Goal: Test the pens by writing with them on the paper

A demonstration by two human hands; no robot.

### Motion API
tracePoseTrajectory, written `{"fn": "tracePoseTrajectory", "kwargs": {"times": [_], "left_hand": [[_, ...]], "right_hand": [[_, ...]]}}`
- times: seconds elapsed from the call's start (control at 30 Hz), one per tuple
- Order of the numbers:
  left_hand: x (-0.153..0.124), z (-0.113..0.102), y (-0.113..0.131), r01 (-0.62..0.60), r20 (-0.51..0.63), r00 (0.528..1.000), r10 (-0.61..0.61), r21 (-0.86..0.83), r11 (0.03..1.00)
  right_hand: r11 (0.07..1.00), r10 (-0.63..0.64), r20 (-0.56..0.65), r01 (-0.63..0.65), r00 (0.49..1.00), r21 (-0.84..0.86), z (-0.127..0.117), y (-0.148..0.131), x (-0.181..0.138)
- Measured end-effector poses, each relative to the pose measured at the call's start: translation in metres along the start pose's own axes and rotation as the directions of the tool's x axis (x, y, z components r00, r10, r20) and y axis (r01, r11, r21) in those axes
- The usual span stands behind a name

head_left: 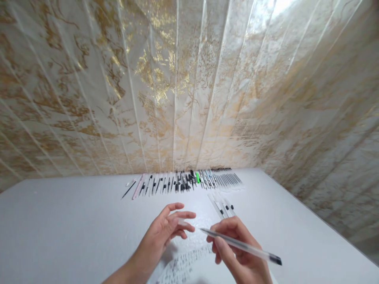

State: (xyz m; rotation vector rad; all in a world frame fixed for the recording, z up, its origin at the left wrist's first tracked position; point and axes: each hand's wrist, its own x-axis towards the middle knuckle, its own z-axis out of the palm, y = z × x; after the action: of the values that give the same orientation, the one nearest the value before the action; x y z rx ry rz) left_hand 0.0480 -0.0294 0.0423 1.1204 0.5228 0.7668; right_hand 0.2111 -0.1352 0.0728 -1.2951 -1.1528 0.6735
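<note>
Head-down view over a white table. Right hand closed around a clear ballpoint pen, gripped between thumb and fingers above the table's near edge, tip pointing left, black end out to the right. Left hand just beside the tip, fingers loosely curled and half open, thumb and forefinger pinching a small clear cap. Beneath both hands, a handwritten sheet. Just beyond the right hand, a few clear pens lying together. Well apart, along the far edge, a long row of pens against a gold-marbled wall.
</note>
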Motion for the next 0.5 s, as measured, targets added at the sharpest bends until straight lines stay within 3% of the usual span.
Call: {"fn": "tracePoseTrajectory", "kwargs": {"times": [0.1, 0.2, 0.37, 0.5], "left_hand": [[-0.004, 0.009, 0.005, 0.065, -0.013, 0.997, -0.07, -0.227, 0.972], [-0.007, 0.015, 0.008, 0.073, -0.003, 0.997, -0.079, -0.337, 0.939], [-0.012, 0.021, 0.003, 0.058, 0.044, 0.998, -0.045, -0.37, 0.927], [-0.014, 0.021, -0.006, 0.082, 0.041, 0.997, -0.072, -0.347, 0.934]], "right_hand": [[0.983, -0.128, 0.046, 0.133, 0.991, -0.129, 0.006, 0.0, 0.007], [0.958, -0.209, 0.049, 0.215, 0.977, -0.19, 0.012, 0.005, 0.011], [0.953, -0.249, 0.088, 0.26, 0.965, -0.156, 0.017, 0.014, 0.011], [0.917, -0.309, 0.116, 0.328, 0.944, -0.229, 0.018, 0.027, 0.009]]}}
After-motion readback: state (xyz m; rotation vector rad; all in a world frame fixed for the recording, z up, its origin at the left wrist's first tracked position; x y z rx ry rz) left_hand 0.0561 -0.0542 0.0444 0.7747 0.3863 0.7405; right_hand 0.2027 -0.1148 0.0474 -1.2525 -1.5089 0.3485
